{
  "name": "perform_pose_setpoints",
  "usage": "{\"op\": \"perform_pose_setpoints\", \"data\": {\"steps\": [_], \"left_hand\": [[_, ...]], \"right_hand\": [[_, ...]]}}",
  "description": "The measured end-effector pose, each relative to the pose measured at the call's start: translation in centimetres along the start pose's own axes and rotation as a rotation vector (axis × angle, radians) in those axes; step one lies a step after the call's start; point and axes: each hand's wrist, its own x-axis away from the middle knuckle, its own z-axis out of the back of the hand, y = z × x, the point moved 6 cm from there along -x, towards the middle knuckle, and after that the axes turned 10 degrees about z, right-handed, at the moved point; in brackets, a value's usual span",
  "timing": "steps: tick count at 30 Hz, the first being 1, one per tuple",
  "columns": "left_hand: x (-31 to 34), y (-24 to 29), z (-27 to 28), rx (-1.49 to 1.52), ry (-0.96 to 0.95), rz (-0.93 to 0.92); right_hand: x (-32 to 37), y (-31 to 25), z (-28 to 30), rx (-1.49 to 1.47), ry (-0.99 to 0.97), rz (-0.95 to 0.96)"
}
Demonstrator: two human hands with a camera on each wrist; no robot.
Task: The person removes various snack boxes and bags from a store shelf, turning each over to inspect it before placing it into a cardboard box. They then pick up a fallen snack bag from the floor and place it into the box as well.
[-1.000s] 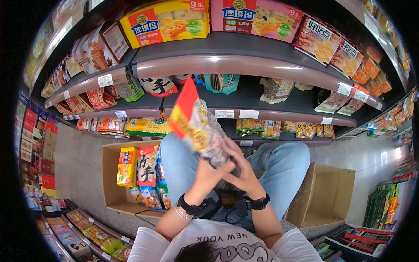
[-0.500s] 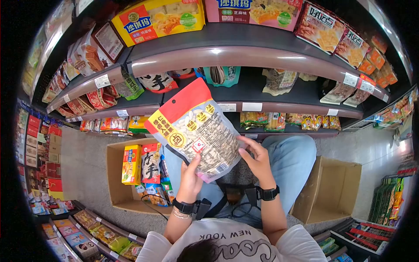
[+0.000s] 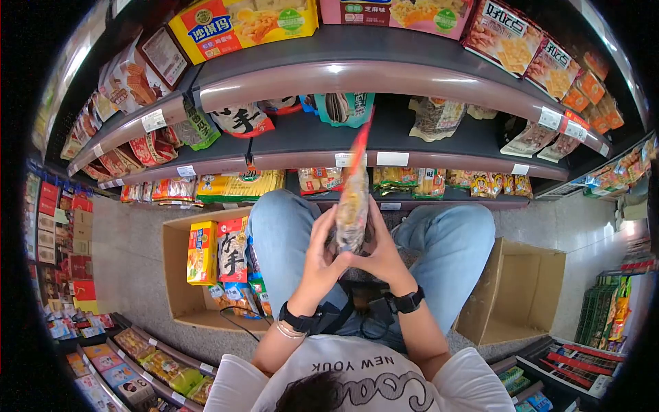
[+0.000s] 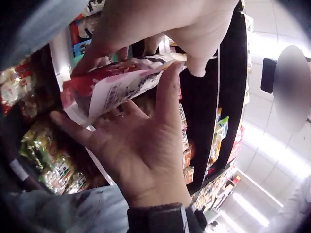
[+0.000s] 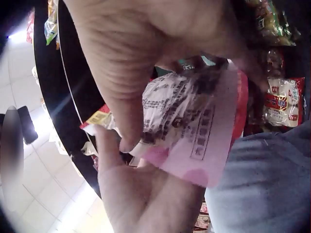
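Pinching the seed pouch [image 3: 353, 199] in our right hand [image 3: 383, 255], thumb against fingers, we press our flat left hand [image 3: 321, 257] against it.

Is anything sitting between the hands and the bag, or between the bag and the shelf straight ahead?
Nothing visible. The bag is pressed directly between the left hand and the right hand, edge-on to the head view. Only open air seems to separate it from the shelf ahead, though packets already stand along that shelf's back.
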Motion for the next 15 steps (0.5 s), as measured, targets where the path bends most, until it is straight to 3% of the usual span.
{"op": "perform_pose_setpoints", "data": {"steps": [1,8,9,12,15], "left_hand": [[-0.1,1.0,-0.4,0.004,-0.026,-0.039],[0.0,2.0,0.4,-0.299,0.007,-0.02],[0.1,2.4,1.0,-0.419,0.021,-0.097],[0.9,4.2,3.4,-0.444,0.291,-0.146],[2.6,4.2,6.7,-0.196,0.382,0.047]], "right_hand": [[0.3,0.0,0.0,-0.181,0.042,-0.125],[3.0,-0.8,0.3,-0.394,-0.043,-0.287],[3.4,-0.8,0.1,-0.457,-0.014,-0.291],[3.9,-1.4,-0.9,-0.756,0.056,-0.401],[3.4,-2.0,-2.8,-0.708,0.011,-0.41]]}}
